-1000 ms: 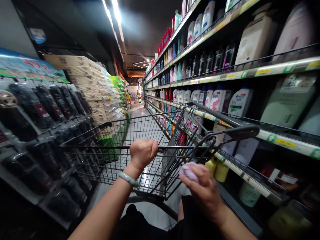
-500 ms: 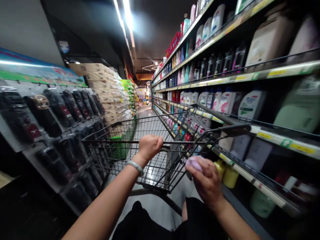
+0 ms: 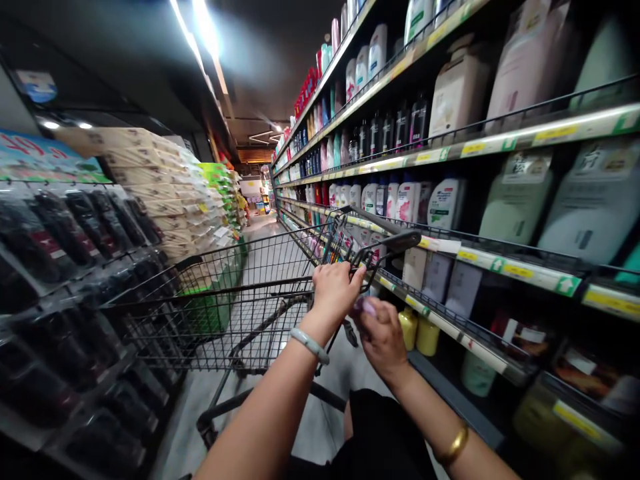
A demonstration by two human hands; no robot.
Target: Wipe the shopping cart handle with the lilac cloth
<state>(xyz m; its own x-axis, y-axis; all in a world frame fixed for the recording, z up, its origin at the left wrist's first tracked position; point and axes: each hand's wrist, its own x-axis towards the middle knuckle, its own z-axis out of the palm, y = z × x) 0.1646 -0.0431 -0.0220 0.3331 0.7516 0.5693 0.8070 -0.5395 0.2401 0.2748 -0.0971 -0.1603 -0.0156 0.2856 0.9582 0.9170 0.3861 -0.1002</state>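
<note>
My left hand is closed around the top rail of a black wire shopping cart near its right rear corner; a pale bracelet sits on that wrist. My right hand is close beside it, fingers curled around a small lilac object that I cannot identify. The cart's dark handle juts up to the right toward the shelves. A gold bangle is on my right wrist.
Shelves of shampoo and detergent bottles line the right side. Hanging packs of dark goods fill the left rack, with stacked tissue packs beyond. The narrow aisle floor runs ahead between them. Two yellow bottles stand low right.
The cart has swung left and tilted across the aisle. My left hand slid right along the rail to meet my right hand. The view has shifted closer to the right shelves.
</note>
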